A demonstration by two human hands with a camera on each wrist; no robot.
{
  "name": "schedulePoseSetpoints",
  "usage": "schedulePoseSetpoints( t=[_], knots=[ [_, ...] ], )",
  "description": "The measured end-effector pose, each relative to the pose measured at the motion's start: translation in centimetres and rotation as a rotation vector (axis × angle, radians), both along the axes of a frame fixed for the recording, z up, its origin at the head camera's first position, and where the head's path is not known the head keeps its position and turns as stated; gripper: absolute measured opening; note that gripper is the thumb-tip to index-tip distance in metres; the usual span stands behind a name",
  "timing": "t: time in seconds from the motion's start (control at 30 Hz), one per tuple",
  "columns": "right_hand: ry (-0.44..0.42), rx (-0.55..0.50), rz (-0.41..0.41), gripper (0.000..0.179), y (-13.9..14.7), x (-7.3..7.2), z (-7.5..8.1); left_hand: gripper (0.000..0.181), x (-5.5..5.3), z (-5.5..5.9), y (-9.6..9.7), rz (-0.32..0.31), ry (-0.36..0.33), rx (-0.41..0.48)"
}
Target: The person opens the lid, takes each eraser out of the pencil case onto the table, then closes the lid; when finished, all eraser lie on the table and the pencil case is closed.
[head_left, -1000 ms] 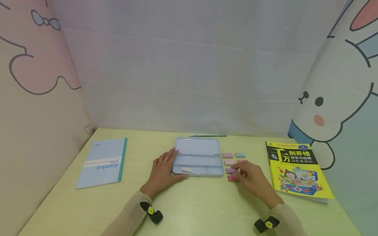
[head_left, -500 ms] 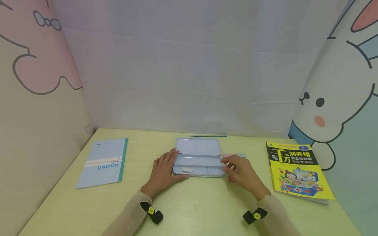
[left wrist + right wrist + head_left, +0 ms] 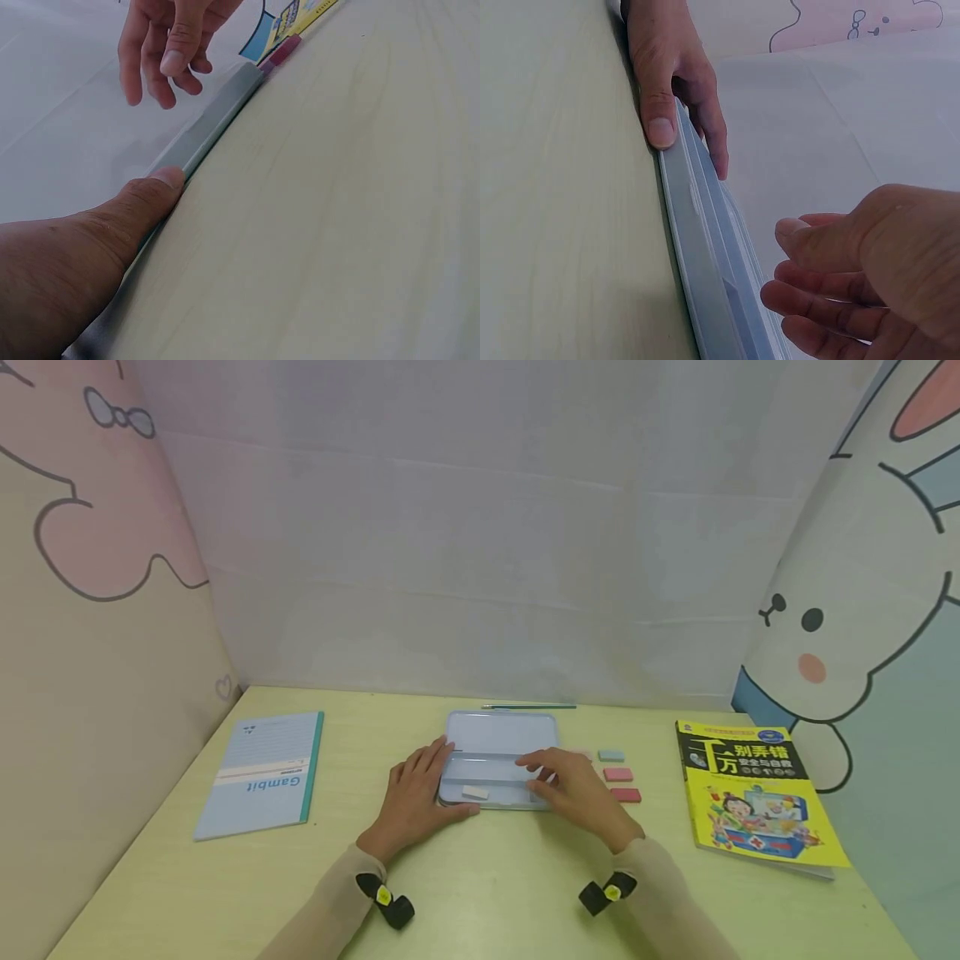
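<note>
An open pale-blue pencil case [image 3: 486,768] lies on the table, lid folded back, with a white eraser [image 3: 476,792] in its front compartment. My left hand [image 3: 415,793] holds the left end of the case; in the right wrist view its thumb [image 3: 661,133] presses the front wall, with the fingers on the far side. My right hand [image 3: 573,789] is over the case's right end, fingers loosely bent. Nothing shows between thumb and fingers in the right wrist view. Teal [image 3: 611,756], pink [image 3: 618,774] and red erasers [image 3: 626,795] lie to the right; the hand hides others.
A yellow book [image 3: 757,802] lies at the right, and a light-blue notebook [image 3: 258,777] at the left. Behind the case's lid is a thin green pencil-like stick [image 3: 532,707]. White and cartoon-printed sheets enclose the table [image 3: 480,877] at the back and sides.
My right hand has moved left from the erasers to over the right end of the pencil case. The erasers in the right column show again. My left hand has stayed in place.
</note>
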State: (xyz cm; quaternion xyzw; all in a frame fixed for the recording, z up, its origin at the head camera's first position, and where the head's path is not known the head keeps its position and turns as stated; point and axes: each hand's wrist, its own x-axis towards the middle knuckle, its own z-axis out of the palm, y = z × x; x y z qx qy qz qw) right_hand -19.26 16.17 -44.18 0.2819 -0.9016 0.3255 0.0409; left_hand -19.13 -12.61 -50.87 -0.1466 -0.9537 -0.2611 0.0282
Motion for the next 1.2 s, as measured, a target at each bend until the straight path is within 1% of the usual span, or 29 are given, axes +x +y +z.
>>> schedulePoseSetpoints(
  t=[0.2,0.4,0.47,0.63,0.73,0.9,1.2],
  knots=[
    [0.031,0.003,0.080,0.028,-1.3,-0.3,-0.5,0.109,-0.1,0.0,0.0,-0.001,-0.002,-0.013],
    [0.052,-0.002,0.125,0.026,-2.7,-0.7,-0.9,0.109,-0.1,0.0,0.0,0.000,0.002,-0.017],
    [0.058,-0.001,0.137,0.025,-3.2,-0.8,-1.1,0.109,-0.1,0.0,0.0,0.001,0.013,-0.014],
    [0.052,0.019,0.152,0.021,-4.4,-0.9,-1.3,0.107,-0.1,0.1,0.0,0.001,0.024,-0.006],
    [0.053,0.049,0.142,0.019,-5.1,-0.9,-1.4,0.107,0.0,0.2,0.0,0.000,0.017,0.003],
    [0.056,0.096,0.099,0.017,-6.0,-0.8,-1.4,0.106,0.1,0.2,0.0,-0.001,0.018,0.007],
    [0.038,0.105,-0.004,0.014,-7.0,-0.6,-1.4,0.107,0.0,0.2,0.0,-0.008,0.033,-0.004]
  ],
)
